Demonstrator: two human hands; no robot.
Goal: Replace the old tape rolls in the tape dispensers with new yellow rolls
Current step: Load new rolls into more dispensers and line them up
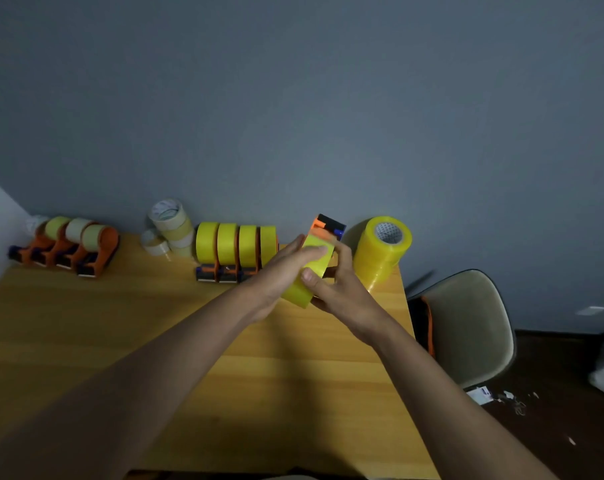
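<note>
Both hands hold one tape dispenser (328, 227) above the worktop (120, 341), its orange-and-black head pointing up toward the wall. The left hand (286, 268) lies flat-fingered across the yellow roll (309, 268), apparently pressing it onto the hub. The right hand (335, 285) curls around the dispenser body, thumb on the roll, steadying it against that push. The roll sits between the palms. Four refilled dispensers (236, 249) stand just behind; four unchanged ones (68, 245) wait far left.
</note>
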